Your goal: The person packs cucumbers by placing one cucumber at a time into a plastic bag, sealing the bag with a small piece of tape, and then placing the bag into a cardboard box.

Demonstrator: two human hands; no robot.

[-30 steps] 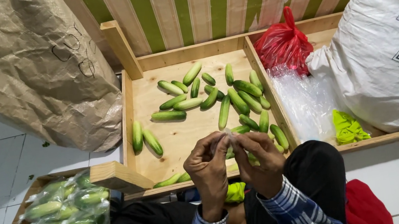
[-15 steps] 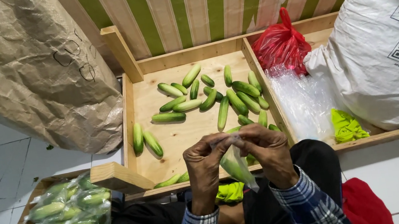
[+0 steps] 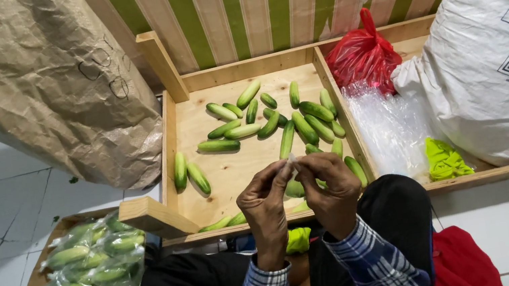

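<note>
My left hand (image 3: 265, 204) and my right hand (image 3: 333, 185) meet over the near edge of a wooden tray (image 3: 176, 118). Their fingertips pinch the top of a clear plastic bag (image 3: 292, 160) between them. A couple of green cucumbers (image 3: 293, 188) show below the fingers, partly hidden by both hands; they seem to sit inside the bag. Several loose cucumbers (image 3: 284, 123) lie scattered on the tray floor beyond my hands. Both arms wear blue plaid sleeves.
Bagged cucumbers (image 3: 86, 285) fill a wooden tray at lower left. A crumpled brown paper sack (image 3: 34, 82) stands at left, a white woven sack (image 3: 505, 49) at right. A red plastic bag (image 3: 363, 54), clear plastic bags (image 3: 391, 125) and a yellow-green bundle (image 3: 444, 159) lie in the right compartment.
My hands have closed together and risen slightly; the cucumber that showed between them half a second ago is now mostly covered, and my fingertips pinch the plastic's top.
</note>
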